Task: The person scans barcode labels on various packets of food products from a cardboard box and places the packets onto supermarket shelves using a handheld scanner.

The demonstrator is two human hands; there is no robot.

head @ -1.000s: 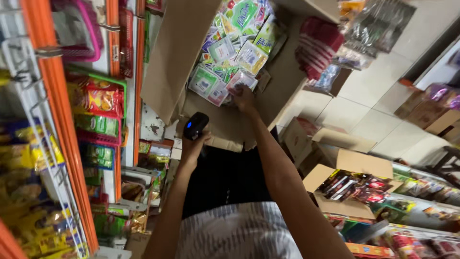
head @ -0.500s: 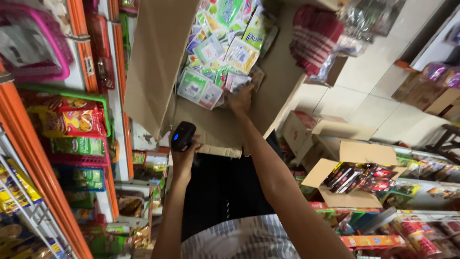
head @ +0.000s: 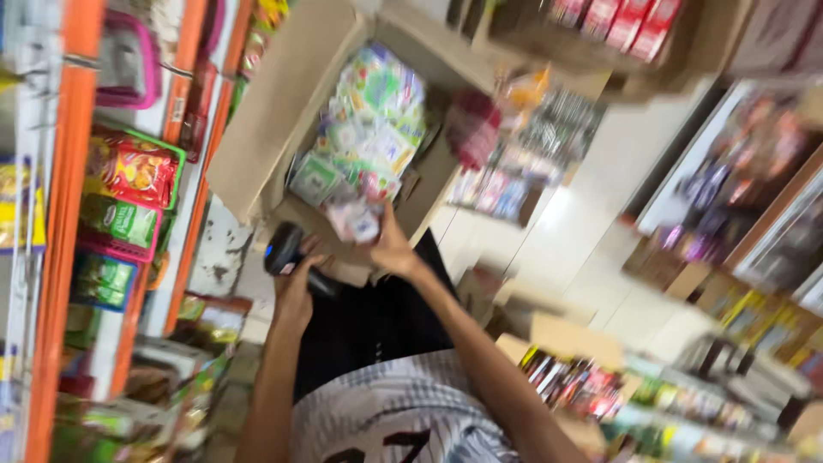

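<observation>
Blurred by motion throughout, so edges and small detail hard to make out. Right hand (head: 393, 249) closed on one small packet (head: 357, 219), pink and white, raised just in front of the box (head: 283, 120); fingertips hidden behind the packet. Left hand (head: 296, 287) wrapped round one black scanner (head: 285, 249), blue light showing, just beside the packet and pointing towards it. Beyond the two hands, one open cardboard box, tilted, packed with green and white sachets (head: 369, 111), too smeared to count. Left, orange shelf posts (head: 60, 214) and baskets (head: 129, 193) of snack bags, cut off by the edge. Right, a second open carton (head: 566, 369) of dark bars, partly hidden behind the right forearm. Against half a second ago: right hand no longer down among the sachets but lifted clear with the packet; scanner brought closer to it; view swung, box now higher and smaller.
</observation>
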